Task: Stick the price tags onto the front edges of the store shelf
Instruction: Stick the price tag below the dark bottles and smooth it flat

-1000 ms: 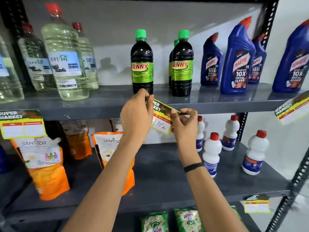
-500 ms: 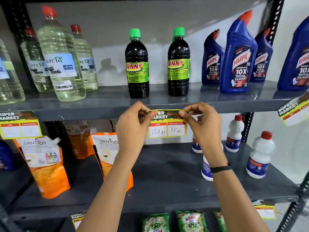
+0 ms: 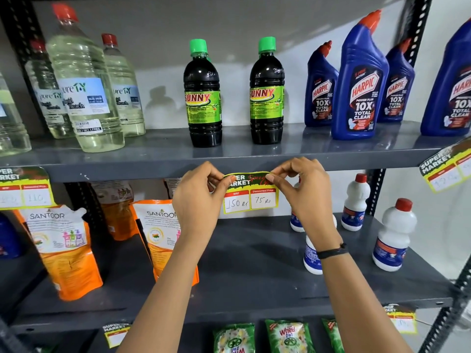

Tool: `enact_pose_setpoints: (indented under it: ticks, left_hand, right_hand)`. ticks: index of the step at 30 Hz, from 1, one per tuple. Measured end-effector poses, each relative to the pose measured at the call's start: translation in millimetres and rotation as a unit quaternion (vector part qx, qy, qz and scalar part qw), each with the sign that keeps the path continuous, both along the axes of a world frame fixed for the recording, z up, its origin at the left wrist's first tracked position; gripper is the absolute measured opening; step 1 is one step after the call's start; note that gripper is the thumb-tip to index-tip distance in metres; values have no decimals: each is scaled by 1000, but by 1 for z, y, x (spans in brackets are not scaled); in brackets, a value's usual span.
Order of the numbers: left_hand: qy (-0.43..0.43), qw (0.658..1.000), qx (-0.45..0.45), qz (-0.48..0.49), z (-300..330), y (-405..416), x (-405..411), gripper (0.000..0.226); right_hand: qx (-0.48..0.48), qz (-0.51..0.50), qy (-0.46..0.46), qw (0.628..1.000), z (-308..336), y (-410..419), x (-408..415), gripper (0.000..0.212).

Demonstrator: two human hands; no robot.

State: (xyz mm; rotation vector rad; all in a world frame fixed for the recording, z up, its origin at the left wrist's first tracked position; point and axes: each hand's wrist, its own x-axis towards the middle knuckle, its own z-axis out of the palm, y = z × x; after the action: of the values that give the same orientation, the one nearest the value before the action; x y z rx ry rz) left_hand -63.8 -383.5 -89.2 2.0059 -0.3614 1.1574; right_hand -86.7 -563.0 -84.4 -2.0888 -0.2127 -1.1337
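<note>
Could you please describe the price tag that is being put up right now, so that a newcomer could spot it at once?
Find the grey shelf edge below the two green-capped Sunny bottles. The price tag hangs there, pinched at its top corners by the left hand and right hand. Unlike the other tags, it reads 150 and 75.

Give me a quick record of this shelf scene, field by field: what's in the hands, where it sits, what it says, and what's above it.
held item: price tag
left hand: pinching tag's top left corner
right hand: pinching tag's top right corner
position: tag's top at shelf front edge
tag text: MRP 150 rs, discounted price 75 rs
above: two Sunny bottles
</note>
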Motion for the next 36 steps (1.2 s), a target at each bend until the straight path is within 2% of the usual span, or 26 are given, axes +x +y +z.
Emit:
enact_pose_setpoints:
  ticks: [7, 13, 17, 19, 21, 24, 30, 36]
  left_hand:
    - [16, 994, -68, -82, 8, 1, -4, 21]
    - [-12, 999, -44, -13, 17, -7, -1, 21]
    - [-71, 994, 19, 76, 18, -10, -1, 18]
    - [-99, 988, 58, 103, 19, -12, 3, 22]
    - [-101, 989, 91, 66, 23, -16, 8, 27]
    - [-81, 987, 136, 9, 24, -23, 13, 22]
    - [-82, 983, 162, 28, 24, -23, 18, 24]
    - [-72, 983, 166, 38, 25, -26, 19, 12]
  right_hand:
    - [103, 59, 9, 993, 10, 4, -6, 12]
    - [144, -6, 3, 990, 15, 14, 0, 12]
    - [88, -93, -31, 991, 12, 21, 1, 12]
    - [48, -135, -53, 988, 11, 24, 2, 19]
    - [16, -144, -59, 988, 9, 25, 3, 28]
    - [-9, -145, -52, 988, 6, 25, 4, 24]
    - [-7, -143, -44, 989, 6, 25, 4, 22]
    - [6, -152, -46, 987, 5, 28, 5, 22]
